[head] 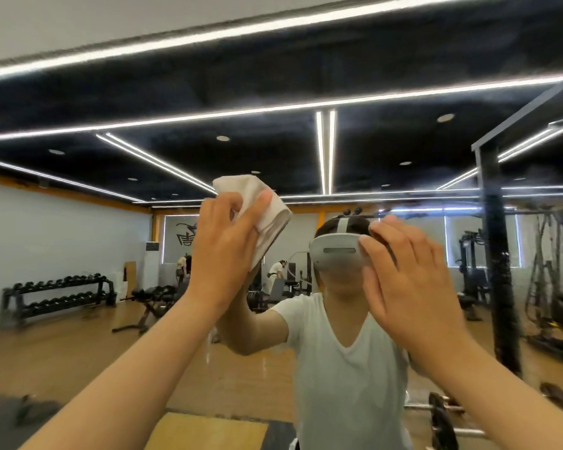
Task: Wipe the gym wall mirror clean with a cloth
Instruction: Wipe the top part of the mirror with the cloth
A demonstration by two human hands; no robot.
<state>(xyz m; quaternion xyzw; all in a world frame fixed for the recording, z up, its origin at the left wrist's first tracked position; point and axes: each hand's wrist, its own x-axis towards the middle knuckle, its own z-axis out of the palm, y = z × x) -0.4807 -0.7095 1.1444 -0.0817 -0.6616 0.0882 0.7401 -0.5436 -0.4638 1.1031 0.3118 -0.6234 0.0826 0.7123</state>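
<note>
The wall mirror [78, 254] fills the view and reflects the gym and a person in a white shirt with a headset. My left hand [223, 245] is raised against the glass and presses a folded white cloth [260, 206] onto it, fingers spread over the cloth. My right hand [403, 280] is raised beside it, fingers straight, palm flat on or close to the mirror, holding nothing.
Reflected in the mirror are a dumbbell rack [56, 297] at the left, a bench [150, 297], a black rack post [501, 254] at the right and a barbell with plates [442, 420] on the floor at lower right.
</note>
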